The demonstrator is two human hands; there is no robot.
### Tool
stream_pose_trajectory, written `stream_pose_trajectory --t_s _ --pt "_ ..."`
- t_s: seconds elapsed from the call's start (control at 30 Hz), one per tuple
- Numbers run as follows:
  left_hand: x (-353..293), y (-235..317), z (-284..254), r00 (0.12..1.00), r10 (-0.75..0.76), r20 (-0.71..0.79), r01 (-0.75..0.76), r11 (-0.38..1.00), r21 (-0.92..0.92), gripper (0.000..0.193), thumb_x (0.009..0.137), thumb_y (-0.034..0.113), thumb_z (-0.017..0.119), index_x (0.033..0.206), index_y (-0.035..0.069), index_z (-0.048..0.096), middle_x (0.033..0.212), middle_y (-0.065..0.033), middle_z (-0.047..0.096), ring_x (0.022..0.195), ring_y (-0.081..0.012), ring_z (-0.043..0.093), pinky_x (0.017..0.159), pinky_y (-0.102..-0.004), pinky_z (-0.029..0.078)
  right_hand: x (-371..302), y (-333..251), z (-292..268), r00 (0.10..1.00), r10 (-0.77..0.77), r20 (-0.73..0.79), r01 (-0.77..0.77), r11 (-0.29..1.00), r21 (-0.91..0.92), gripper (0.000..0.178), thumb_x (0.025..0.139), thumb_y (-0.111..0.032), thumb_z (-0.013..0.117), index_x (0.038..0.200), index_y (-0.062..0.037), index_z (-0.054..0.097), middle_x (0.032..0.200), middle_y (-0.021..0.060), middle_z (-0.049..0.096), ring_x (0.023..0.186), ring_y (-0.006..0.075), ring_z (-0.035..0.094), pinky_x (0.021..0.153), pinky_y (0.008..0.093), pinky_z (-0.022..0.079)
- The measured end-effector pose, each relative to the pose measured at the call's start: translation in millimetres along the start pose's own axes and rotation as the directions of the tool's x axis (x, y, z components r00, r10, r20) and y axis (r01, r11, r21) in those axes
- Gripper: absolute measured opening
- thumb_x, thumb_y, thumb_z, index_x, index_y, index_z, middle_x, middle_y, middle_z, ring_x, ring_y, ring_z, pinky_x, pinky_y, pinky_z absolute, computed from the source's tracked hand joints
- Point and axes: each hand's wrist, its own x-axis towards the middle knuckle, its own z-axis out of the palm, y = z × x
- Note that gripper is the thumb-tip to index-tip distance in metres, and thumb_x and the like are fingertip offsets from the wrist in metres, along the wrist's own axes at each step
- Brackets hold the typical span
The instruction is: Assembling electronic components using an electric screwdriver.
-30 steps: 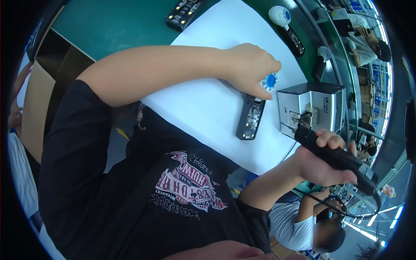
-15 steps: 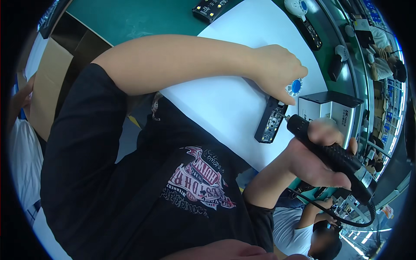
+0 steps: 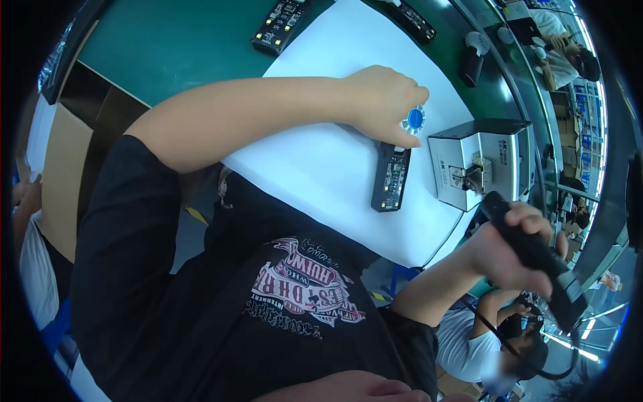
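My left hand (image 3: 383,100) is closed around the head end of a black handheld device, whose blue-and-white round part (image 3: 414,119) shows beside my fingers. The device's long black handle (image 3: 391,179) lies on the white sheet with its circuit board facing up. In my right hand (image 3: 509,258) is a black electric screwdriver (image 3: 507,218) with a cable at its rear end. Its front end is beside a silver-and-black screw feeder (image 3: 459,171), close to the metal outlet on its front; the bit is hard to make out.
White sheet (image 3: 315,161) covers part of the green table (image 3: 167,47). Another black circuit-board handle (image 3: 280,27) lies at the far edge; more devices (image 3: 473,60) sit beyond the sheet. An open cardboard box (image 3: 67,161) stands at left. Other people (image 3: 469,342) work nearby.
The screwdriver has come away from the circuit board and moved right, to the front of the screw feeder. My left hand keeps its hold on the device. The whole view has shifted.
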Motion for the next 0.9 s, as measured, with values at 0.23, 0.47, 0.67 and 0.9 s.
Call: stream_pose_trajectory --t_s 0.23,0.47,0.67,0.9 --pt "1 -1 2 0.999 -0.038 -0.005 0.038 0.999 0.016 0.06 0.08 0.055 0.075 0.105 0.001 0.064 0.095 -0.0176 0.07 0.087 -0.0378 0.07 0.076 -0.0455 0.056 -1 17 11 0.961 -0.121 -0.25 -0.015 0.876 -0.482 0.077 0.095 -0.08 0.043 0.121 -0.0079 0.051 0.078 0.0119 0.066 0.063 0.0229 0.063 0.065 0.0386 0.054" --pt "2 -9 1 0.996 -0.073 -0.052 0.075 0.997 0.026 0.064 0.079 0.058 0.074 0.103 0.0 0.066 0.095 -0.0195 0.072 0.089 -0.0385 0.071 0.078 -0.0455 0.057 -35 -12 16 0.967 0.247 -0.061 -0.24 0.965 0.104 0.081 0.095 -0.08 0.043 0.125 -0.0055 0.053 0.08 0.0114 0.066 0.062 0.0233 0.062 0.066 0.0386 0.053" --pt "2 -11 3 0.994 -0.085 -0.071 0.087 0.995 0.038 0.063 0.079 0.055 0.077 0.108 0.0 0.066 0.098 -0.0186 0.072 0.089 -0.0379 0.071 0.076 -0.0443 0.057 -55 -6 16 0.959 0.281 -0.047 -0.271 0.95 0.155 0.081 0.094 -0.079 0.045 0.13 -0.0064 0.054 0.083 0.0118 0.068 0.063 0.0235 0.062 0.066 0.0373 0.053" --pt "3 -13 5 0.993 -0.081 -0.082 0.084 0.996 0.032 0.066 0.078 0.059 0.074 0.105 0.0 0.067 0.095 -0.0203 0.072 0.091 -0.0385 0.071 0.077 -0.0453 0.057 -60 3 12 0.958 0.288 -0.006 -0.282 0.942 0.179 0.08 0.094 -0.079 0.047 0.13 -0.0076 0.056 0.086 0.0121 0.069 0.063 0.0231 0.062 0.066 0.0367 0.052"
